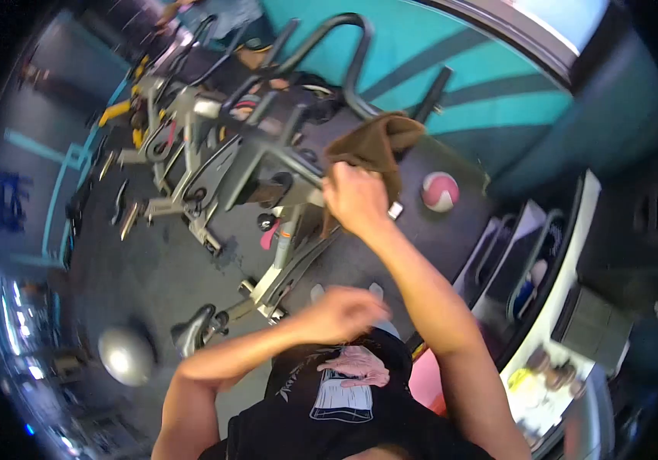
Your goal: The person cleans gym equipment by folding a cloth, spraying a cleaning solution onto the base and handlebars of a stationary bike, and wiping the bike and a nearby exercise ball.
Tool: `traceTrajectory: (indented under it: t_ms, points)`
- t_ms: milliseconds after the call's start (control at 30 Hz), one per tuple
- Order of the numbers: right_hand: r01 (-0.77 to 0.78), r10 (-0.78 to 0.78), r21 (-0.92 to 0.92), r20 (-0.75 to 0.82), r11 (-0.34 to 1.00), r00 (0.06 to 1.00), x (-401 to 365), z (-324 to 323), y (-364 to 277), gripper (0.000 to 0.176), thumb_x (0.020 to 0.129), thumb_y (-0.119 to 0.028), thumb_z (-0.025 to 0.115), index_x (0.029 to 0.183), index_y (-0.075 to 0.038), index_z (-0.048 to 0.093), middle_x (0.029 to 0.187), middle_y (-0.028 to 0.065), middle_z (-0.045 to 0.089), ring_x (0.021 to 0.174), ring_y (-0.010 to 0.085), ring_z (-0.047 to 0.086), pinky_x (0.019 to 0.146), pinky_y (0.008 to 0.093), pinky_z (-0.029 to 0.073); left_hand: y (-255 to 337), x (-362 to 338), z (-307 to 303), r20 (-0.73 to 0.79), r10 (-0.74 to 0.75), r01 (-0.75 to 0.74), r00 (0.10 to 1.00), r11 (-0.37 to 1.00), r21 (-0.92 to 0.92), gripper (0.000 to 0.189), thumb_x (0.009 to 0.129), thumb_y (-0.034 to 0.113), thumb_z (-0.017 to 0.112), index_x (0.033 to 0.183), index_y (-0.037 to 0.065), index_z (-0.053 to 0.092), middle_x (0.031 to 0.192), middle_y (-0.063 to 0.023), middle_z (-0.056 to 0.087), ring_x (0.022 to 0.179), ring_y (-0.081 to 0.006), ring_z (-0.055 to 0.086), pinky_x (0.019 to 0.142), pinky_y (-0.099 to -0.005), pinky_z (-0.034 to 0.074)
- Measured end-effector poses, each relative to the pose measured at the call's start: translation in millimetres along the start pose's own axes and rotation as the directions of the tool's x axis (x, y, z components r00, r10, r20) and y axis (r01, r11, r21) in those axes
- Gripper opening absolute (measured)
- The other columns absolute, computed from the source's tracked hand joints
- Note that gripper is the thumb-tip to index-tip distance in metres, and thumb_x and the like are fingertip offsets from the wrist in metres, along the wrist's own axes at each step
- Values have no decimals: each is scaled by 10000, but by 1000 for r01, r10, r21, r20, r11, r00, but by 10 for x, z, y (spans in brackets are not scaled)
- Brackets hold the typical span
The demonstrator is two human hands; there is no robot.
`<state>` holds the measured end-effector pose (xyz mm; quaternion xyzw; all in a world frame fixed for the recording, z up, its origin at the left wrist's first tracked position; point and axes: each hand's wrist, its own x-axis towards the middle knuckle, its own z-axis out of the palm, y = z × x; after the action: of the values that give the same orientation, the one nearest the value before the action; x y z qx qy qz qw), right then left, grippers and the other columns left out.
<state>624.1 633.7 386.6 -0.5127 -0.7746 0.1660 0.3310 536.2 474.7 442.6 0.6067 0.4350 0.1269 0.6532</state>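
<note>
My right hand (pixel 356 198) is closed on a brown cloth (pixel 375 146), which is bunched up and draped by the handlebar of the nearest exercise bike (pixel 279 261). Part of the cloth hangs below my fingers. Lower down, in front of my black shirt (pixel 283 399), my left hand (pixel 340 314) is slightly blurred. Its fingers are loosely bent and apart, and I see nothing in them.
More exercise bikes (pixel 183 169) stand in a row to the left. A pink and white ball (pixel 440 192) lies on the dark floor by the teal wall (pixel 497 107). A silver ball (pixel 126 356) is at lower left. Shelving (pixel 551 284) stands on the right.
</note>
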Motion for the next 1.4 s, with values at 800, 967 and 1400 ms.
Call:
traceTrajectory:
  t_ms: [800, 967, 1400]
  points:
    - [379, -327, -282, 215, 881, 920, 245, 544, -634, 315, 928, -283, 576, 1134, -45, 557, 1211, 234, 553, 1104, 422, 526, 928, 527, 412, -3178, -1931, 1020, -789, -233, 295, 568, 953, -70, 150, 871, 168, 668, 931, 32, 644, 781, -189, 648, 712, -360, 665, 683, -427, 537]
    - [241, -224, -363, 88, 900, 971, 295, 621, -699, 310, 929, -241, 571, 1138, -14, 545, 1344, 250, 474, 1215, 460, 449, 1016, 513, 370, -3648, -2355, 1075, -723, -292, 247, 625, 954, -172, 321, 815, 187, 689, 1111, 82, 621, 1164, -220, 573, 1039, -403, 619, 948, -424, 483]
    - [-193, 95, -339, -284, 921, 954, -4, 499, -414, 458, 1025, -338, 391, 1171, 48, 590, 1021, 316, 639, 994, 495, 592, 813, 491, 466, -4326, -2408, 173, -448, -208, 385, 869, 854, 350, 429, 928, 190, 526, 1356, 174, 513, 1497, -208, 366, 1262, -412, 490, 1028, -468, 440]
